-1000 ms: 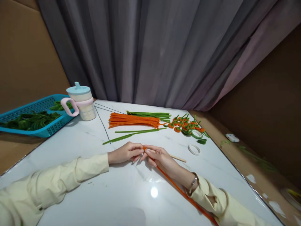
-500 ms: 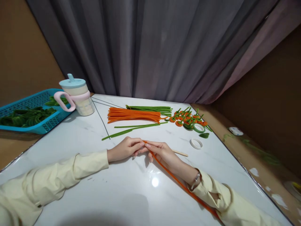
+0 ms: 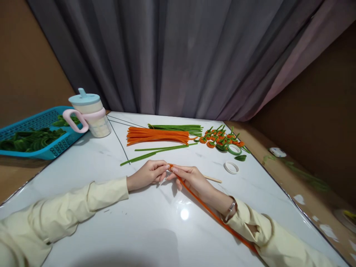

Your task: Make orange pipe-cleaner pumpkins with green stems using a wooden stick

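Note:
Between my two hands, above the white table point(image 3: 133, 230), is the end of an orange pipe cleaner point(image 3: 207, 211). My left hand point(image 3: 150, 172) pinches the curled tip with thumb and fingers. Close against it, my right hand point(image 3: 192, 181) grips the same pipe cleaner just behind the tip; its long tail runs down under my right forearm. Fingers hide part of the bent end. Beyond my hands lie a bundle of orange pipe cleaners point(image 3: 157, 136), loose green pipe cleaners point(image 3: 155, 152) and a cluster of small orange flowers with green stems point(image 3: 210, 144).
A wooden stick point(image 3: 213, 179) lies behind my right hand. To the right are a white tape roll point(image 3: 231, 168), a green tape roll point(image 3: 234, 149) and a green leaf point(image 3: 240, 158). A lidded cup point(image 3: 100, 127) stands by a blue basket point(image 3: 52, 151) of green pieces at left.
The fingertips have shifted slightly and a little more of the orange curled tip shows between them. The view has moved a touch; the things on the table stay where they were.

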Demonstrator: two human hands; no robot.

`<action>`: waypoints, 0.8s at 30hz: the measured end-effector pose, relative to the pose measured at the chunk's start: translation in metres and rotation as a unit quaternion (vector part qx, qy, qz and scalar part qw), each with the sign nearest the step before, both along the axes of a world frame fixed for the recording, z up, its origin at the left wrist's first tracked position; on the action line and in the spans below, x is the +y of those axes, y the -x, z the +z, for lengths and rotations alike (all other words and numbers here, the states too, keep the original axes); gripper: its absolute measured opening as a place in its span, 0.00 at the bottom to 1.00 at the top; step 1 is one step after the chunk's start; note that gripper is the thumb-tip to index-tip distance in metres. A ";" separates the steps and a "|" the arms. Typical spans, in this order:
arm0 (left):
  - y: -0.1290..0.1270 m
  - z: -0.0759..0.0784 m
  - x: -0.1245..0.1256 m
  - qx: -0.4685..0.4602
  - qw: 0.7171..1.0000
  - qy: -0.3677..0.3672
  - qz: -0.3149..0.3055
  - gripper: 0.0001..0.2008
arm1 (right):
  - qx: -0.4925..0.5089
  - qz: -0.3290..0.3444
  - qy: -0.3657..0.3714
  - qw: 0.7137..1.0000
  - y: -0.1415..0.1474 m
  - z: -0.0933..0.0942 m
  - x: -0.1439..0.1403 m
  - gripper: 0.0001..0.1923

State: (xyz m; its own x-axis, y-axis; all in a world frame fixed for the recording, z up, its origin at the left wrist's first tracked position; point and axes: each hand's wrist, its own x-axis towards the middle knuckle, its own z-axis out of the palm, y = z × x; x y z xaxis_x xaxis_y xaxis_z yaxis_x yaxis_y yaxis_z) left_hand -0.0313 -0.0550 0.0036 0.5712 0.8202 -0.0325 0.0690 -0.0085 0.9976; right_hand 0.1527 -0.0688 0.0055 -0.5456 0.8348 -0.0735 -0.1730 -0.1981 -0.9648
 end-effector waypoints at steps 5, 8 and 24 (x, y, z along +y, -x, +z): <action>0.000 0.000 -0.003 0.045 0.997 -0.052 0.029 0.18 | -0.004 0.000 0.004 1.000 0.002 0.005 -0.002 0.17; 0.000 0.000 -0.004 0.069 0.994 -0.082 0.028 0.18 | 0.002 0.006 0.002 1.000 0.002 0.004 -0.003 0.17; 0.001 0.002 -0.008 0.119 0.962 -0.243 0.029 0.15 | -0.011 0.038 -0.030 0.999 -0.001 -0.002 -0.005 0.18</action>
